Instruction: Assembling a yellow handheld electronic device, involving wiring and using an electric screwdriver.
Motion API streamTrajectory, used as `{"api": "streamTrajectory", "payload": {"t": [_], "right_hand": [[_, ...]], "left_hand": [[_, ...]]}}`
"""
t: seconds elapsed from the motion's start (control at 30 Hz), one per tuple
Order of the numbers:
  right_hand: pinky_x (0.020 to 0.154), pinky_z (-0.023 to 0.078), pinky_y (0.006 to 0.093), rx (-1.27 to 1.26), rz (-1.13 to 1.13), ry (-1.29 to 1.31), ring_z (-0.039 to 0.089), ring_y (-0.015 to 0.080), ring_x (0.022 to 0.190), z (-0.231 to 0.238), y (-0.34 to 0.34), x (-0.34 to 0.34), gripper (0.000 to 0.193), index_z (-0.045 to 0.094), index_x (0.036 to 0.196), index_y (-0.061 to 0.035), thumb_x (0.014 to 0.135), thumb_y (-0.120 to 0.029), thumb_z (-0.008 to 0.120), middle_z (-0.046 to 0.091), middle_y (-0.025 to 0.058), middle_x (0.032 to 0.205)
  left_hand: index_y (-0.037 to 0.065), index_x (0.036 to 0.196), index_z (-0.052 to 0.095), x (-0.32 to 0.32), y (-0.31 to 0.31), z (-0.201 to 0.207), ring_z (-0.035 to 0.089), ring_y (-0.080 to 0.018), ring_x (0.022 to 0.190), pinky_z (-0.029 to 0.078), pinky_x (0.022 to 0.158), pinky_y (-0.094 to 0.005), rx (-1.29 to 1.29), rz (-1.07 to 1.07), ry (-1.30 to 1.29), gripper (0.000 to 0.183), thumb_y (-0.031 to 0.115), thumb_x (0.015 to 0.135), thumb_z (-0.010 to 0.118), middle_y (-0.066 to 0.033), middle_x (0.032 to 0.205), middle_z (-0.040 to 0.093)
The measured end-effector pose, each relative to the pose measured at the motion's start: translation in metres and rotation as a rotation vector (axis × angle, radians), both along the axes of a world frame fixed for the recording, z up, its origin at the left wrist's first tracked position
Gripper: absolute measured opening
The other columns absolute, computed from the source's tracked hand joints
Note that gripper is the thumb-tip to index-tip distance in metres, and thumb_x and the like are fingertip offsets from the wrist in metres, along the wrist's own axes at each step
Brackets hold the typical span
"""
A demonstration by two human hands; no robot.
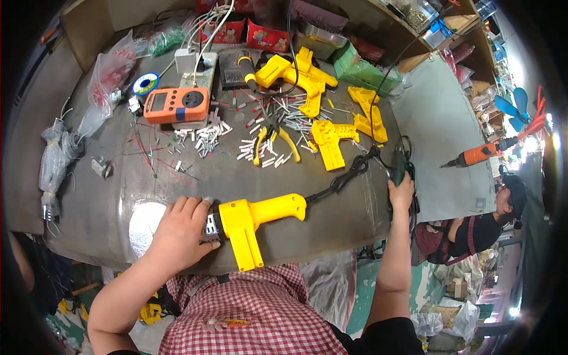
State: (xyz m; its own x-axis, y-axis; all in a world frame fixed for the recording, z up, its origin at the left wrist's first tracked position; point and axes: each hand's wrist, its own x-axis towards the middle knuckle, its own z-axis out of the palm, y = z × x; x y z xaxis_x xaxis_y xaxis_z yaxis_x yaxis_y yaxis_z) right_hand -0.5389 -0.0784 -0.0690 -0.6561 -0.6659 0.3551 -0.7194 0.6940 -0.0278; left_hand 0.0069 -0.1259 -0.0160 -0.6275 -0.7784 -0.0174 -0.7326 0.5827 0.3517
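A yellow heat gun (259, 214) lies on its side near the front edge of the bench, its black cord running off to the right. My left hand (182, 234) is closed round its dark metal barrel. A round shiny disc (145, 226) shows on the bench beside that hand. Over at the right edge, my right hand (402, 190) grips a slim dark green tool (399, 165) whose exact kind I cannot make out. Yellow housing halves (332, 142) lie between the hands and farther back. Yellow-handled pliers (273, 139) rest among small white-sleeved parts.
An orange multimeter (176, 105) stands at the back left near a solder spool (145, 84). A soldering iron (246, 70) lies by the power strip. An orange electric screwdriver (480, 154) hangs at the right. Beyond the bench sits another person (473, 234).
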Motion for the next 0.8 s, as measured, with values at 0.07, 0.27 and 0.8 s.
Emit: {"api": "streamTrajectory", "payload": {"t": [0.07, 0.27, 0.8], "right_hand": [[0.092, 0.044, 0.0432, 0.152, -0.047, 0.121, 0.051, 0.0348, 0.113, 0.033, -0.022, 0.061, 0.060, 0.049, 0.129, -0.0062, 0.074, -0.014, 0.071, 0.055, 0.0218, 0.116], [0.098, 0.039, 0.0442, -0.025, 0.890, 0.175, 0.047, 0.0346, 0.119, 0.010, -0.062, 0.095, 0.041, 0.061, 0.106, -0.0055, 0.067, 0.006, 0.060, 0.053, 0.0164, 0.122], [0.083, 0.046, 0.0383, -1.023, 0.891, -0.699, 0.055, 0.0232, 0.088, 0.018, 0.024, 0.140, 0.015, 0.037, 0.101, -0.0054, 0.091, 0.000, 0.047, 0.054, 0.0153, 0.094]], "left_hand": [[-0.002, 0.117, 0.050, 0.001, -0.001, -0.001, 0.050, -0.0352, 0.107, 0.041, 0.094, -0.0427, 0.095, 0.009, 0.000, 0.070, 0.026, 0.060, 0.080, -0.0173, 0.111, 0.053], [-0.001, 0.113, 0.052, 0.007, 0.007, -0.001, 0.052, -0.0348, 0.102, 0.042, 0.089, -0.0425, -0.027, 0.032, 0.099, 0.067, 0.024, 0.056, 0.080, -0.0161, 0.105, 0.056], [0.018, 0.104, 0.044, 0.064, 0.088, -0.032, 0.058, -0.0141, 0.095, 0.025, 0.099, -0.0452, -0.963, 0.267, 0.271, 0.034, 0.014, 0.077, 0.065, 0.0030, 0.106, 0.061]]}}
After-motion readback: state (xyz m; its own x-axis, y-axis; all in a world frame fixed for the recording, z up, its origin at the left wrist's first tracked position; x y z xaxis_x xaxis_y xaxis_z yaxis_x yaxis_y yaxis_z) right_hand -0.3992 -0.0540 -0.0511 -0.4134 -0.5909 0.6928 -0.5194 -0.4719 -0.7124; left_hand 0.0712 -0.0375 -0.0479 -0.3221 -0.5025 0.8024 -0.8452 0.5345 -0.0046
